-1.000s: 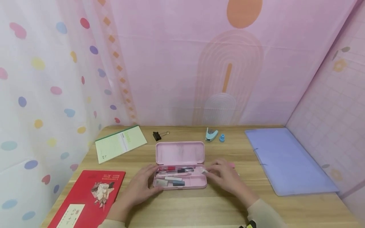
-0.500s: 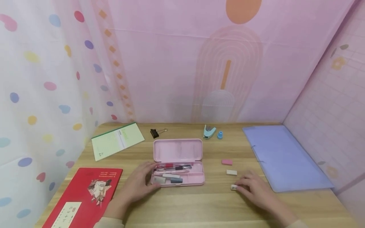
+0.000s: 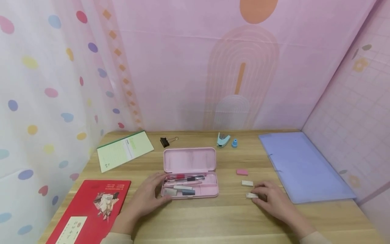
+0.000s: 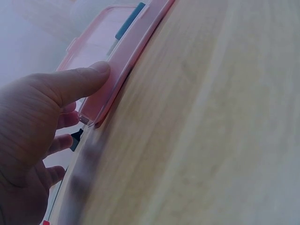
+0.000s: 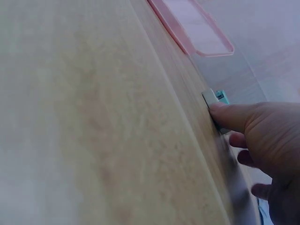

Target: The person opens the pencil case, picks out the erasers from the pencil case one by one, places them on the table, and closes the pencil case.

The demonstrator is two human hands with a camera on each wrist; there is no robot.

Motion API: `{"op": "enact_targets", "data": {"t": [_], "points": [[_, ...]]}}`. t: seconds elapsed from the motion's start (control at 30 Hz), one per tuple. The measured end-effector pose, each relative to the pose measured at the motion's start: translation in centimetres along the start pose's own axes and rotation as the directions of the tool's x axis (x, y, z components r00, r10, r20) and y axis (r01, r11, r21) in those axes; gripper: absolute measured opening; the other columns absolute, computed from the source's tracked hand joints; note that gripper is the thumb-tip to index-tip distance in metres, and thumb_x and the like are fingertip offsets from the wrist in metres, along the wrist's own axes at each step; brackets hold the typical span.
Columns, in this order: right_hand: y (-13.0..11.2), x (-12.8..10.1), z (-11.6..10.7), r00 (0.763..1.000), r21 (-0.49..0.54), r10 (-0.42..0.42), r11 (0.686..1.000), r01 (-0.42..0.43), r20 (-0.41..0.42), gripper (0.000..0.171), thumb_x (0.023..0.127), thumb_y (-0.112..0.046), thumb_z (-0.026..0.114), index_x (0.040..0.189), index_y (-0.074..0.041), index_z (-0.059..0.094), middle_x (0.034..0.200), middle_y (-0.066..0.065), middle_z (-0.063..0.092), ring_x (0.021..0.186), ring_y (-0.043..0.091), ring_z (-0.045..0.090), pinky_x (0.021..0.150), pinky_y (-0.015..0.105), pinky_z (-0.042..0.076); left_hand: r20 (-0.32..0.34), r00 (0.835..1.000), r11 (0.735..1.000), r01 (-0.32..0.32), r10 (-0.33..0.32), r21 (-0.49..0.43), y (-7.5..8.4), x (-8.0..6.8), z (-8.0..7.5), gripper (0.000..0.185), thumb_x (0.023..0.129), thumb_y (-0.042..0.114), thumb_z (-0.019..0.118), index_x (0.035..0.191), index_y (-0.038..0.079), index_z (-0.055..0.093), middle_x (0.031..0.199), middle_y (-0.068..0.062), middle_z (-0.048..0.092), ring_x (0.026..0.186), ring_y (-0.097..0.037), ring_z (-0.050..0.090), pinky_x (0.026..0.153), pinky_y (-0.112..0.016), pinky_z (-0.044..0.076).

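Note:
An open pink pencil case (image 3: 189,161) stands in the middle of the table. My left hand (image 3: 149,195) holds its left end, thumb at the front edge and fingers round the far side; the left wrist view shows the thumb (image 4: 89,80) against the case wall. Inside lie pens (image 3: 184,179), small pale blocks (image 3: 182,187) and a dark blue block (image 3: 188,192). To the right of the case, my right hand (image 3: 272,200) pinches a small white eraser (image 3: 250,195) at the tabletop. Just beyond it lie another white eraser (image 3: 247,183) and a pink eraser (image 3: 242,172).
A red book (image 3: 91,206) and a green notepad (image 3: 125,150) lie at the left. Along the back are a black binder clip (image 3: 165,142), a light-blue stapler (image 3: 223,140) and a small blue cone-shaped piece (image 3: 234,143). A blue folder (image 3: 307,166) covers the right side.
My right hand has left the case's right end and moved right to the table with the white eraser, then shifted it slightly forward towards the other eraser. The left hand stays on the case.

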State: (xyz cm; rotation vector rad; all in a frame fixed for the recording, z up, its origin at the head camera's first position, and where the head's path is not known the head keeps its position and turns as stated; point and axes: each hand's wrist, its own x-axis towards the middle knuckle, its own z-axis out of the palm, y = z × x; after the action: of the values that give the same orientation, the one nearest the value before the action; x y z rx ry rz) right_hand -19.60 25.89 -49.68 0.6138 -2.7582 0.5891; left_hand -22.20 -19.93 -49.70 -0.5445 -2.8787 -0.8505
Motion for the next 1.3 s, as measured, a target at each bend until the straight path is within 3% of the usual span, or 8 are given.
{"op": "enact_targets", "data": {"t": [0.33, 0.57, 0.83, 0.93, 1.07, 1.13, 1.3], "points": [[0.4, 2.0, 0.9, 1.000, 0.026, 0.009, 1.000, -0.009, 0.010, 0.019, 0.079, -0.029, 0.080, 0.097, -0.024, 0.075, 0.116, 0.006, 0.062, 0.109, 0.027, 0.054, 0.087, 0.047, 0.050, -0.013, 1.000, 1.000, 0.003, -0.003, -0.008, -0.2, -0.3, 0.2, 0.085, 0.072, 0.056, 0.078, 0.140, 0.014, 0.050, 0.143, -0.008, 0.047, 0.132, -0.030, 0.041, 0.107, -0.053, 0.035], [0.5, 3.8, 1.6, 1.000, 0.052, 0.006, 0.999, -0.007, 0.023, 0.018, 0.081, -0.028, 0.078, 0.098, -0.022, 0.075, 0.119, 0.008, 0.060, 0.112, 0.030, 0.053, 0.093, 0.049, 0.046, -0.021, 1.000, 1.000, 0.004, -0.004, -0.014, -0.4, -0.5, 0.5, 0.084, 0.071, 0.055, 0.079, 0.139, 0.015, 0.051, 0.142, -0.007, 0.048, 0.132, -0.028, 0.042, 0.107, -0.052, 0.036], [0.7, 4.2, 1.9, 0.999, 0.062, 0.040, 0.997, -0.041, 0.020, 0.019, 0.081, -0.028, 0.078, 0.099, -0.021, 0.075, 0.125, 0.012, 0.057, 0.118, 0.034, 0.049, 0.096, 0.052, 0.044, -0.010, 1.000, 1.000, 0.026, -0.026, -0.006, -0.2, -0.4, 0.4, 0.087, 0.071, 0.059, 0.076, 0.141, 0.017, 0.049, 0.145, -0.007, 0.045, 0.134, -0.029, 0.039, 0.107, -0.054, 0.034], [0.4, 4.2, 1.7, 1.000, 0.074, 0.020, 0.997, -0.018, -0.021, 0.023, 0.081, -0.028, 0.078, 0.103, -0.020, 0.074, 0.129, 0.013, 0.055, 0.120, 0.035, 0.047, 0.095, 0.054, 0.044, -0.007, 1.000, 1.000, 0.026, -0.026, -0.006, -0.2, -0.3, 0.4, 0.086, 0.071, 0.059, 0.077, 0.141, 0.016, 0.049, 0.145, -0.007, 0.045, 0.134, -0.029, 0.040, 0.107, -0.054, 0.035], [-1.9, 5.1, 0.9, 0.991, 0.079, -0.060, 0.994, 0.070, -0.123, 0.028, 0.077, -0.025, 0.082, 0.104, -0.019, 0.074, 0.123, 0.010, 0.059, 0.115, 0.031, 0.051, 0.090, 0.051, 0.049, -0.008, 1.000, 1.000, 0.022, -0.022, -0.013, -0.2, -0.1, 0.4, 0.087, 0.071, 0.060, 0.076, 0.141, 0.016, 0.049, 0.145, -0.008, 0.045, 0.133, -0.030, 0.040, 0.107, -0.054, 0.036], [-4.0, 6.0, 0.8, 0.985, 0.079, -0.116, 0.989, 0.127, -0.131, 0.026, 0.077, -0.024, 0.081, 0.102, -0.019, 0.074, 0.114, 0.005, 0.063, 0.108, 0.024, 0.055, 0.087, 0.045, 0.051, -0.016, 1.000, 1.000, 0.022, -0.022, -0.020, -0.2, 0.0, 0.3, 0.088, 0.070, 0.060, 0.076, 0.141, 0.016, 0.049, 0.145, -0.009, 0.045, 0.133, -0.031, 0.040, 0.106, -0.054, 0.036], [-9.3, 7.8, 2.6, 0.979, 0.127, -0.205, 0.971, 0.202, 0.011, 0.020, 0.083, -0.031, 0.075, 0.100, -0.021, 0.073, 0.106, -0.007, 0.065, 0.104, 0.012, 0.056, 0.089, 0.036, 0.050, -0.001, 0.999, 0.999, 0.039, -0.039, -0.032, -0.1, 0.2, 0.2, 0.088, 0.070, 0.059, 0.078, 0.141, 0.016, 0.050, 0.144, -0.009, 0.046, 0.133, -0.030, 0.040, 0.107, -0.054, 0.035]]}}
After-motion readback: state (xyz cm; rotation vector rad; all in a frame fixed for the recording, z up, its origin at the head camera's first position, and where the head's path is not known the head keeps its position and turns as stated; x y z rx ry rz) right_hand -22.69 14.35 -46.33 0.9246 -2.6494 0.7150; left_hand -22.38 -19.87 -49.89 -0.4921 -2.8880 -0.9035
